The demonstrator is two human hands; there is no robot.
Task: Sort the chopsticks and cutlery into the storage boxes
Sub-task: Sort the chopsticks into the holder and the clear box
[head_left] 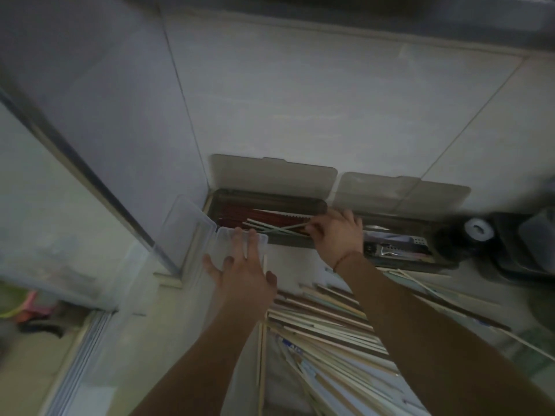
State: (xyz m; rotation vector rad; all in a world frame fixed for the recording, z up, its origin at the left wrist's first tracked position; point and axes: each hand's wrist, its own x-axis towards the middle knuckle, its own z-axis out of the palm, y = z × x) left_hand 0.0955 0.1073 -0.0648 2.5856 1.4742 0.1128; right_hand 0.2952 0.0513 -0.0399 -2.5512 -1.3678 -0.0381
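Pale chopsticks (279,228) pinched by right hand (338,235) over grey box (264,205); left hand (243,265) spread flat.

Both my forearms reach forward from the bottom of the view, bare, the left one rising from the lower left and the right one from the lower right. My left hand (240,267) lies palm down with its fingers straight and spread, thumb splayed out to the side, gripping nothing. My right hand (338,235) sits further ahead and higher, knuckles up, its fingers curled leftward and pinching at the tips. A thin band circles the right wrist. The two hands stay apart.
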